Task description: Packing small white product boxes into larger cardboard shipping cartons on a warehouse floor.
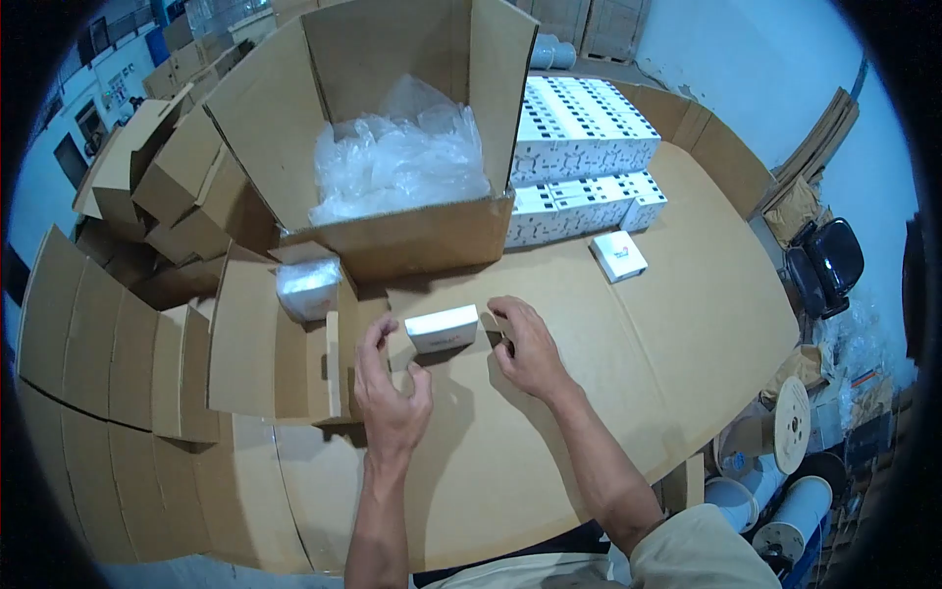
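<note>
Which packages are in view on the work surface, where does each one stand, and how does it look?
Small white box: between left hand and right hand, flat, rectangular.
Single white box: alone at right, red-blue mark on top.
Stacked white boxes: behind, neat rows.
Large brown carton: open, clear plastic bags inside.
Small open carton: left, wrapped item inside.

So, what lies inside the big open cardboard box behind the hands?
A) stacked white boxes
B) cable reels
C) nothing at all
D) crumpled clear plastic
D: the big open box holds crumpled clear plastic; the stacked white boxes stand outside it, to its right on the table.
</note>
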A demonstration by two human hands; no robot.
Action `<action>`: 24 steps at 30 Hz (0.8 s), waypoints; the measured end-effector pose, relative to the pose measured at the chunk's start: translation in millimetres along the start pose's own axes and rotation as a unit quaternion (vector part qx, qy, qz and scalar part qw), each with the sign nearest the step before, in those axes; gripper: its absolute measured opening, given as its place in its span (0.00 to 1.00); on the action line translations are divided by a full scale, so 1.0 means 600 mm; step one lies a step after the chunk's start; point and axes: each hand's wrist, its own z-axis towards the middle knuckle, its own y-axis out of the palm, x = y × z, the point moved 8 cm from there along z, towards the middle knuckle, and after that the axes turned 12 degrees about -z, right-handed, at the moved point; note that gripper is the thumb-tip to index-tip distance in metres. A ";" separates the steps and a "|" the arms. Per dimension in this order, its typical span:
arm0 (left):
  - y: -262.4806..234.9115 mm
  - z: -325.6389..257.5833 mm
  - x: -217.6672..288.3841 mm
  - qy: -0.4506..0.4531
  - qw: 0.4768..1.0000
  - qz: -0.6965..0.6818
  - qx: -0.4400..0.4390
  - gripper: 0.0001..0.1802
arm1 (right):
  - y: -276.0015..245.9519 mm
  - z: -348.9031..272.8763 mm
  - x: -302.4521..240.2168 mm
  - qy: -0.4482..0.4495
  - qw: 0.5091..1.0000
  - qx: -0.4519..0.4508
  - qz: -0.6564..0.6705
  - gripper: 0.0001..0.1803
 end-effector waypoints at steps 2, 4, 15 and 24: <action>-0.003 0.013 0.038 0.065 0.997 0.039 0.003 0.28 | 0.000 0.002 0.000 -0.006 1.000 0.010 -0.010 0.27; 0.004 0.065 0.108 0.130 0.989 0.066 0.020 0.20 | -0.010 -0.003 0.005 -0.018 0.998 0.028 -0.058 0.25; 0.093 0.437 0.067 0.099 0.964 0.143 -0.204 0.17 | -0.019 -0.003 0.010 0.006 0.999 -0.016 -0.050 0.19; 0.121 0.506 -0.056 -0.164 0.882 0.284 -0.339 0.28 | -0.013 -0.005 0.010 0.019 0.998 -0.039 -0.050 0.19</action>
